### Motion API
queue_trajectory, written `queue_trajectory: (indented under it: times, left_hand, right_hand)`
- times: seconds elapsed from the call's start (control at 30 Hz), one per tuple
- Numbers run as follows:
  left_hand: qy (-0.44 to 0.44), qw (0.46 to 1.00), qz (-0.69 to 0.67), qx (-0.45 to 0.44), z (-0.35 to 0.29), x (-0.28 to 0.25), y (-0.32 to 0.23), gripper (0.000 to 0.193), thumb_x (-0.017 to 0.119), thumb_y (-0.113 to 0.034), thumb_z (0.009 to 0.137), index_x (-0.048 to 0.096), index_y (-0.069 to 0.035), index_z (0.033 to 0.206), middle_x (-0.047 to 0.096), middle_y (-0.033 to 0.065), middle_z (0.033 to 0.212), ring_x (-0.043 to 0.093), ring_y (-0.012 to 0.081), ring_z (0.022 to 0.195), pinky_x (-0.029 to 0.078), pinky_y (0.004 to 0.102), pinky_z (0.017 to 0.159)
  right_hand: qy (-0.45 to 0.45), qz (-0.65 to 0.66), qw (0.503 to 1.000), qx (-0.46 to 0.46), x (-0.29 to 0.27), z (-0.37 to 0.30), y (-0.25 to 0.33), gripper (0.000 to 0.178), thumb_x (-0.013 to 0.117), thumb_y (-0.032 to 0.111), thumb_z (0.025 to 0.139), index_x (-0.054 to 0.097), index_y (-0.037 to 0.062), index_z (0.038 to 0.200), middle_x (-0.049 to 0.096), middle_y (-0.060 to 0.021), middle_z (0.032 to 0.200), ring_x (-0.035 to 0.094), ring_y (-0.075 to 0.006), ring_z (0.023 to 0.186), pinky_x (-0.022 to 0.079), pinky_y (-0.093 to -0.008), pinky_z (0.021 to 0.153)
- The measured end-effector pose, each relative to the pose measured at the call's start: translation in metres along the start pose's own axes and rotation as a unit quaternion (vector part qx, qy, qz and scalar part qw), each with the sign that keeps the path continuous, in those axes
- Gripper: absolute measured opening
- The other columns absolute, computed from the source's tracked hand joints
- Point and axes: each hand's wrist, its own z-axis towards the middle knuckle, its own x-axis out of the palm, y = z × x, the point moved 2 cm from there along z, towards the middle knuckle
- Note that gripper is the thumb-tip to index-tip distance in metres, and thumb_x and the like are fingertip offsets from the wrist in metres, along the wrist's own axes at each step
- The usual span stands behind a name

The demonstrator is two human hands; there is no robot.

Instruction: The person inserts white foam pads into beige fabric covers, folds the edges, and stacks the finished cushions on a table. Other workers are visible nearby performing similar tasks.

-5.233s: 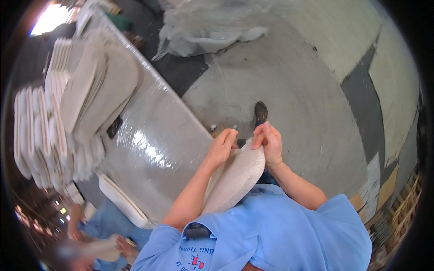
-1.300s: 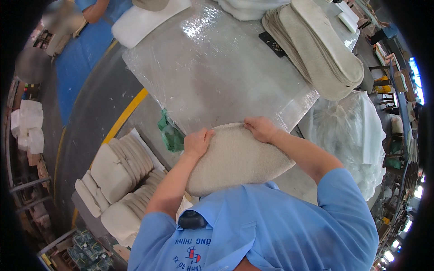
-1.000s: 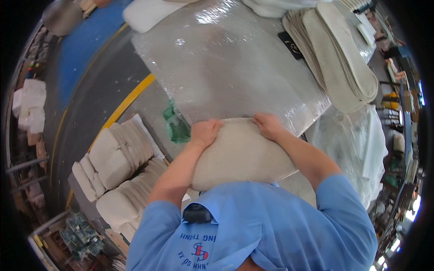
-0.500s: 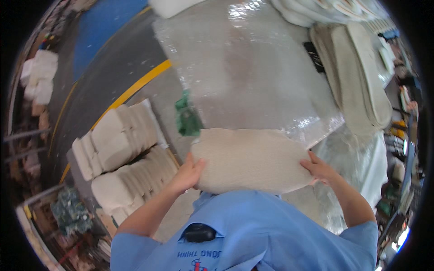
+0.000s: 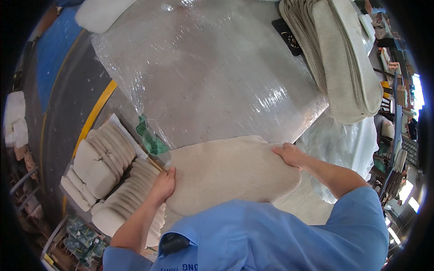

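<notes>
Beige pad (image 5: 230, 174) is held at both ends: left hand (image 5: 164, 184) gripping, right hand (image 5: 290, 156) pinching, by the near edge of the plastic-covered bench (image 5: 203, 81). Stacked cushions (image 5: 94, 168) sit low at left, near a yellow floor line (image 5: 100, 104).

The beige rounded pad (image 5: 230, 174) is faced with matt cloth. The flat grey worktop (image 5: 194, 81) is wrapped in glossy plastic film (image 5: 271, 97).

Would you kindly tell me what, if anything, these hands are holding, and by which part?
A beige cushion: the left hand holds its left edge, the right hand its far right corner.
</notes>
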Motion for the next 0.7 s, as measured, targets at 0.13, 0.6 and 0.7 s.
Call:
queue_trajectory:
  times: [0.13, 0.6, 0.7]
  left_hand:
    - [0.010, 0.999, -0.005, 0.036, 0.022, 0.003, 0.007, 0.068, 0.037, -0.045, 0.114, 0.061, 0.016, 0.134, 0.064, 0.0363, 0.137, 0.060, 0.0484, 0.132, 0.045, 0.0477, 0.112]
    - [0.047, 0.936, -0.348, 0.019, 0.002, 0.009, 0.043, 0.073, 0.042, -0.058, 0.112, 0.046, 0.000, 0.158, 0.069, 0.0197, 0.132, 0.071, 0.0295, 0.114, 0.058, 0.0424, 0.097]
    - [0.113, 0.948, -0.297, 0.016, -0.070, 0.001, 0.060, 0.076, 0.047, -0.061, 0.109, 0.047, 0.002, 0.153, 0.071, 0.0196, 0.120, 0.075, 0.0262, 0.096, 0.063, 0.0406, 0.076]
  right_hand:
    - [-0.012, 0.022, 0.999, -0.030, 0.003, 0.005, 0.003, 0.074, 0.060, 0.052, 0.103, 0.061, -0.0119, 0.139, 0.065, -0.0306, 0.137, 0.066, -0.0377, 0.127, 0.054, -0.0474, 0.102]
    - [0.042, 0.320, 0.942, -0.093, 0.017, -0.013, -0.048, 0.081, 0.064, 0.054, 0.104, 0.035, 0.0012, 0.159, 0.063, -0.0199, 0.137, 0.070, -0.0305, 0.118, 0.061, -0.0472, 0.096]
    - [0.115, 0.295, 0.944, -0.094, 0.013, -0.075, -0.049, 0.078, 0.071, 0.042, 0.102, 0.034, 0.0032, 0.159, 0.063, -0.0189, 0.139, 0.072, -0.0289, 0.115, 0.062, -0.0429, 0.095]
